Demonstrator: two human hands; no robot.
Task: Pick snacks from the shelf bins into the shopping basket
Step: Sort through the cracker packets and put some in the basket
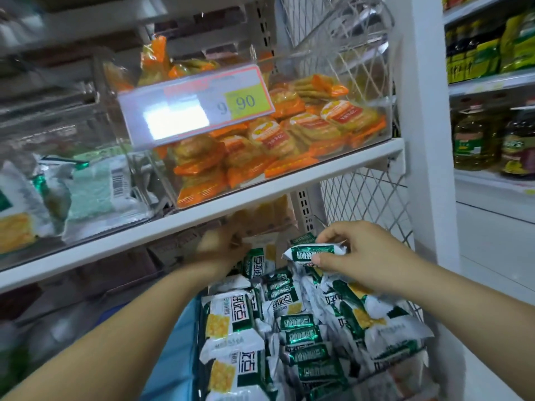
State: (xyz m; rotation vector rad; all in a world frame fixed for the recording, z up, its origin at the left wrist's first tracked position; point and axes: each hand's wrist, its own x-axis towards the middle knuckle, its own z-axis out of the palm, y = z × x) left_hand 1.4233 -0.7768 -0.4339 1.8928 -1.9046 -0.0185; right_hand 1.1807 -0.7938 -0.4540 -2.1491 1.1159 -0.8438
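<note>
A heap of green-and-white snack packets [301, 328] fills the lower bin under the white shelf [231, 209]. My right hand [356, 256] pinches one small green-and-white packet [312, 252] between thumb and fingers, just above the heap. My left hand [220, 244] is blurred and reaches under the shelf edge; its fingers curl on the top of an upright green-and-white packet [260, 256] at the back of the bin. A blue surface [176, 342] shows left of the heap; I cannot tell whether it is the basket.
Above, a clear bin [388, 82] holds orange snack packets [289, 134] behind a price tag [197, 108]. More pale green packets [92, 192] lie in the bin to the left. A wire mesh panel [362, 198] closes the right side. Oil bottles [469, 140] stand on the far right shelves.
</note>
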